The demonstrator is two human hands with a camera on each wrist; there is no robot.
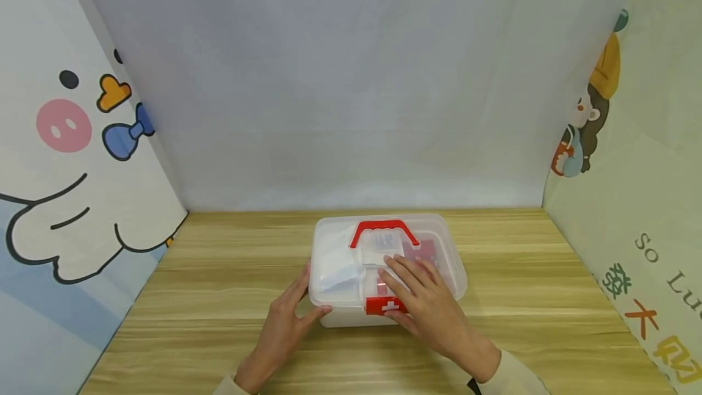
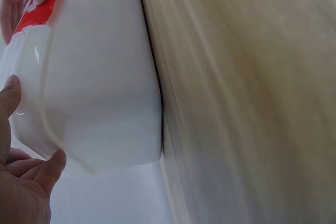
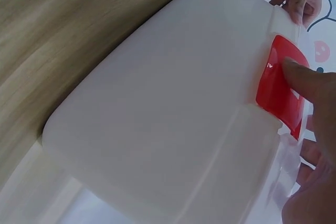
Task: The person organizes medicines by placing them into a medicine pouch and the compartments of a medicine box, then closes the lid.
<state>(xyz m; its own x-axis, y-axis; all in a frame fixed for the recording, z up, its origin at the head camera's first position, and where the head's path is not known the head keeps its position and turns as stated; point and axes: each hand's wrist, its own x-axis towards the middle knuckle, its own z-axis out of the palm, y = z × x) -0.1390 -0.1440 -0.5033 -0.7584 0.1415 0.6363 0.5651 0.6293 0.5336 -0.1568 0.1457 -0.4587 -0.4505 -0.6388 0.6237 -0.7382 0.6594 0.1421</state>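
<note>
A translucent white first-aid box (image 1: 340, 285) with its lid closed stands on the wooden table. Its red carry handle (image 1: 384, 224) lies on the lid, and a red latch (image 3: 278, 85) with a white cross is at the front. My left hand (image 1: 282, 325) grips the front left corner, thumb at the front rim and fingers along the side. My right hand (image 1: 428, 303) rests on the lid with its fingers stretched out, while its thumb (image 3: 304, 77) presses the latch. Packets and a dark red item (image 1: 425, 252) show dimly through the lid.
The wooden table (image 1: 230, 261) extends around the box. A plain pale cloth (image 1: 351, 90) hangs behind it. Printed cloths with cartoon figures stand at the left (image 1: 131, 194) and right (image 1: 620, 200).
</note>
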